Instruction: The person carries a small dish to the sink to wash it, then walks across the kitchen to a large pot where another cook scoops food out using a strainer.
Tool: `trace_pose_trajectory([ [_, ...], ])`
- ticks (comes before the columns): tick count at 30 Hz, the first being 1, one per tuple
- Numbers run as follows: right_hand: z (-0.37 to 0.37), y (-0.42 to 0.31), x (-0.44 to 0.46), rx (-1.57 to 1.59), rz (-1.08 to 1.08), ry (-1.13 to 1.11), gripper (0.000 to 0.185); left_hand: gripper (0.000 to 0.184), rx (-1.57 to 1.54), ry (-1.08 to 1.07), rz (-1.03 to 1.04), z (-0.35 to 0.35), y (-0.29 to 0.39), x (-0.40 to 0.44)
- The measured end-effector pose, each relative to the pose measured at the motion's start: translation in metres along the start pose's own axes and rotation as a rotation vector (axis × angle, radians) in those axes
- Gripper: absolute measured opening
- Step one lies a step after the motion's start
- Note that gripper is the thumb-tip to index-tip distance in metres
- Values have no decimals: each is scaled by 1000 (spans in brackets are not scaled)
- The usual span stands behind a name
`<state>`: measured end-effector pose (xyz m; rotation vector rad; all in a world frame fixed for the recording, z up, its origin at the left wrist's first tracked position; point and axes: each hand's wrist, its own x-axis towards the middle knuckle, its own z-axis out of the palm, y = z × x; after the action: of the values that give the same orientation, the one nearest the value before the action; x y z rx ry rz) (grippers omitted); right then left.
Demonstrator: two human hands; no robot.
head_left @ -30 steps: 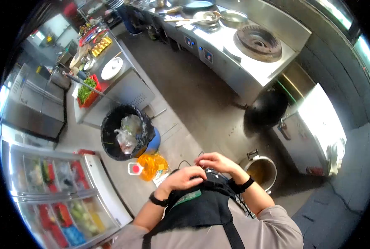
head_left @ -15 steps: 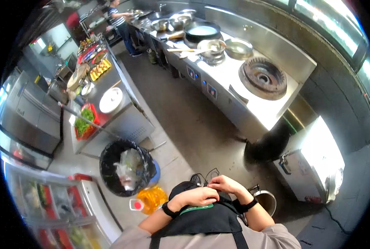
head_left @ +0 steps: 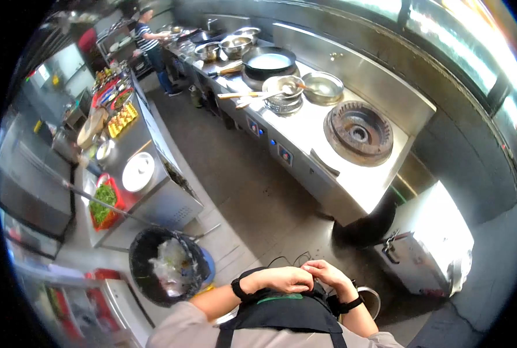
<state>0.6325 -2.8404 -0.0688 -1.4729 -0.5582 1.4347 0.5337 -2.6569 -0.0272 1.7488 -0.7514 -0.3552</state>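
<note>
In front of my waist, my left hand [head_left: 288, 279] and my right hand [head_left: 327, 272] meet over the black apron [head_left: 287, 313]. The fingers of the left are closed and curled toward the right hand. My right hand is bent, its fingers drawn together beside the left fingertips. Whatever lies between them, if anything, is too small or hidden to make out. A black band [head_left: 240, 289] circles my left wrist, and another black band [head_left: 350, 305] my right. Thin dark cables [head_left: 296, 258] show on the floor just beyond the hands.
A trash bin [head_left: 139, 267] with a black liner stands at left, below a steel counter [head_left: 171, 211] holding a red basket of greens [head_left: 103, 206]. Along the right runs a stove [head_left: 351, 188] with pans. A white chest [head_left: 438, 220] sits right. Another person [head_left: 149, 43] works far back.
The view has shifted, so the counter and stove sit further left. My hands remain together at the apron, the left slightly further right. The yellow oil jug is now mostly hidden behind my arm.
</note>
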Motion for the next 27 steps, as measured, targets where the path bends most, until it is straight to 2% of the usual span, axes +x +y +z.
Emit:
trace_pose_trajectory([
  [3, -30, -3, 6, 63, 34, -38, 28, 8, 38, 93, 4, -7, 5, 23],
  [6, -49, -22, 13, 482, -13, -171, 28, 6, 113, 269, 60, -9, 8, 37],
  [8, -40, -52, 16, 476, -38, -196, 25, 5, 120, 371, 50, -5, 15, 39],
  [10, -47, -35, 33, 506, 43, -253, 26, 7, 278, 508, -57, 5, 13, 36],
  [12, -48, -28, 45, 528, 105, -308, 27, 9, 259, 579, -146, 17, 15, 36],
  [15, -42, -24, 59, 502, 194, -487, 38, 17, 441, 802, -238, 47, 17, 36],
  [18, -8, -30, 54, 445, 234, -668, 50, 25, 494, 936, -376, 86, 35, 26],
  [21, 53, -31, 38, 482, 267, -757, 48, 26, 514, 1079, -421, 128, 65, -6],
  [25, 134, -12, 20, 399, 286, -749, 49, 30, 629, 1272, -496, 193, 91, -64],
  [27, 167, 4, 12, 431, 394, -788, 52, 34, 734, 1401, -550, 231, 100, -84],
])
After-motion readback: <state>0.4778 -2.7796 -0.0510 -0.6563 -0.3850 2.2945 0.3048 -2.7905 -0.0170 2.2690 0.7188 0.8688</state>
